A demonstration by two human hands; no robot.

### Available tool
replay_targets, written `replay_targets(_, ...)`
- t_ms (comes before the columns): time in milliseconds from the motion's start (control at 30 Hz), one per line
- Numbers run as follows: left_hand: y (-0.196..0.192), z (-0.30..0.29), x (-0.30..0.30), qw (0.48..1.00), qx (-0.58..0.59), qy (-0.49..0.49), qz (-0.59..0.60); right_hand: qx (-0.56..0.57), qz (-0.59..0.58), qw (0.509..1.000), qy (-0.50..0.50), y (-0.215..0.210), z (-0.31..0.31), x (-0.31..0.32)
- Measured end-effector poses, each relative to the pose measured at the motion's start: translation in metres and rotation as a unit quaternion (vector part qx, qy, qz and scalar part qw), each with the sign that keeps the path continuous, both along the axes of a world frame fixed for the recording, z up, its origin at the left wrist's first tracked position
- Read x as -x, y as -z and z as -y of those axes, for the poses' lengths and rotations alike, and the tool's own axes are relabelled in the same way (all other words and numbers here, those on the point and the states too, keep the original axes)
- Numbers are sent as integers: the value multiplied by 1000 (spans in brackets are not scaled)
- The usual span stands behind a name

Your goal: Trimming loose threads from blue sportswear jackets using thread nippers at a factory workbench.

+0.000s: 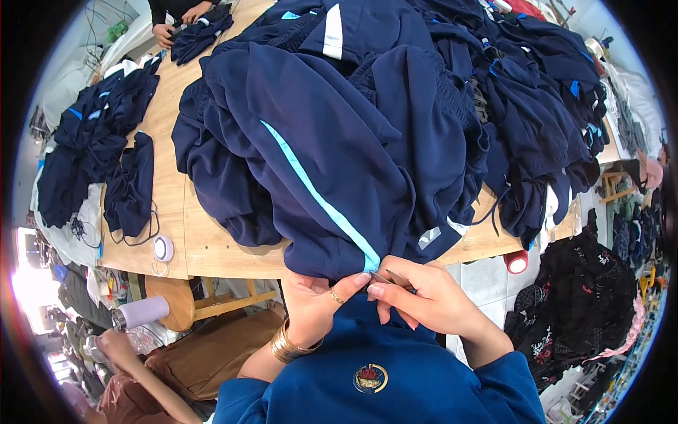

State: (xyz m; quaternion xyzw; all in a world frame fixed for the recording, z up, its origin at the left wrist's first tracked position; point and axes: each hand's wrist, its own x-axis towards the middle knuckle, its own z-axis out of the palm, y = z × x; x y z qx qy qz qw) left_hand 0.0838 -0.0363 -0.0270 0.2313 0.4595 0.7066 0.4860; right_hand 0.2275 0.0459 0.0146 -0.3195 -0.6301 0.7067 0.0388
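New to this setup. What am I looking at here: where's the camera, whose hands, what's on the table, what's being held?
There is one picture, from a wide fisheye camera worn on a person's head and looking down, so straight edges bend near the rim. No machine: the two bare hands at the bottom are the wearer's own. The left hand, with gold bangles and a ring, pinches the hem of a navy garment that has a light blue stripe. The right hand holds a small metal tool, likely thread snips, at that hem. The wooden table carries heaps of similar navy garments. Another person's hands work at the far edge, and someone else sits at lower left.
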Motion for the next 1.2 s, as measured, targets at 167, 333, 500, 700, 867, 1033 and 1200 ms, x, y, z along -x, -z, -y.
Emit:
replay_targets(167, 4, 2, 3, 1000, 12, 18, -22, -8, 12, 1000, -6, -1, -1, 1)
replay_targets(333, 5, 2, 1, 999, 14, 14, -30, -19, -1, 1000, 17, 0, 3, 1)
replay_targets(500, 2, 1, 0, 1000, 13, 11, -11, -34, -8, 999, 31, -1, 6, 2)
replay_targets(700, 6, 2, 0, 999, 0, 7, -39, -80, 9, 997, 16, 0, 9, 1)
replay_targets(867, 4, 2, -1, 998, 1, -11, -56, -187, -29, 981, 48, 9, 15, 2)
replay_targets(1033, 4, 3, 0, 998, -6, -8, -69, -118, -10, 992, 45, 0, 11, 3)
replay_targets(1200, -3, -2, -2, 998, 25, -19, 48, -41, -5, 999, 15, -6, 5, 1)
